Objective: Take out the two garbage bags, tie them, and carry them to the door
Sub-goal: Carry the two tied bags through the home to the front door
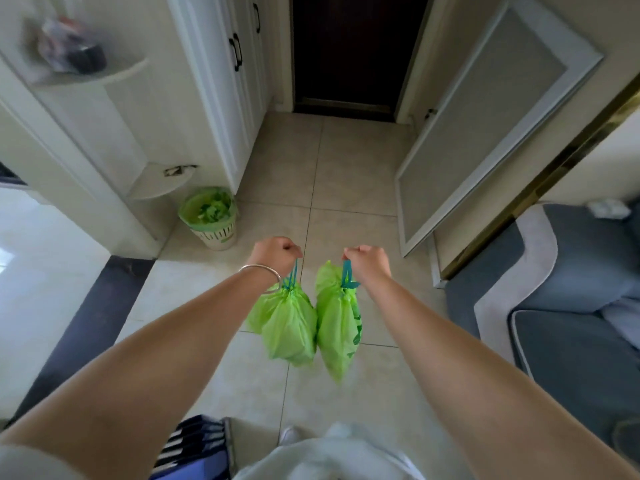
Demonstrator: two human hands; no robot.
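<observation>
Head | left hand [275,252] grips left bag [289,327] | right hand [369,259] grips right bag [337,323]

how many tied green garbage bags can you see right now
2. One green bag hangs from the left hand; the other bag hangs from the right hand. The bin holds a separate open green liner.

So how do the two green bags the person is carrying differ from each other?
The left bag, hanging from the left hand, looks wider and fuller; the right bag, under the right hand, looks narrower and tapers to a point lower down. The right bag shows dark green print on one side; none shows on the left bag. Both are light green, cinched shut, held clear of the floor by blue drawstrings.
</observation>
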